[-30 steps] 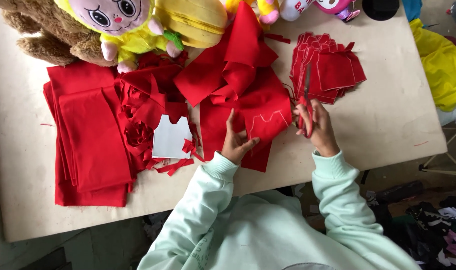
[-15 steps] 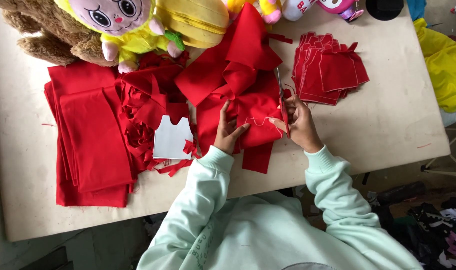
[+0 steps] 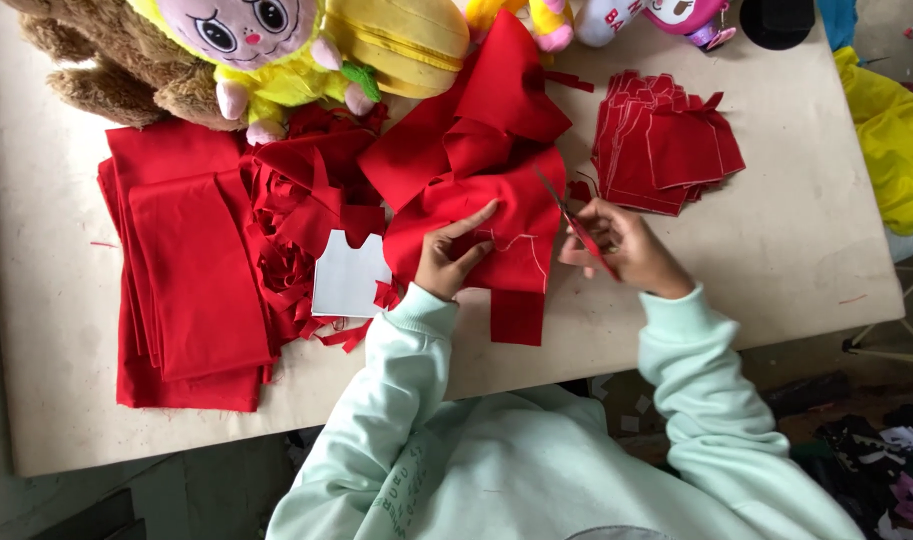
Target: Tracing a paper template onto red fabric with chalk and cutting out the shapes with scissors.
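A crumpled piece of red cloth [image 3: 496, 190] with a white chalk outline lies in the middle of the table. My left hand [image 3: 451, 255] presses flat on it, forefinger stretched along the chalk line. My right hand [image 3: 621, 245] grips scissors with red handles [image 3: 574, 222]; the blades point up and left at the cloth's right edge. A white paper pattern [image 3: 348, 275] lies just left of my left hand.
A stack of cut red pieces [image 3: 666, 140] sits at the right. Folded red fabric [image 3: 186, 260] and red scraps [image 3: 296, 220] lie at the left. Plush toys [image 3: 266, 50] line the far edge of the beige table [image 3: 776, 260]. Yellow fabric [image 3: 891, 140] hangs off the right side.
My right hand moved from the cut stack back to the marked cloth with the scissors. My left hand shifted onto the chalk line and flattened the cloth.
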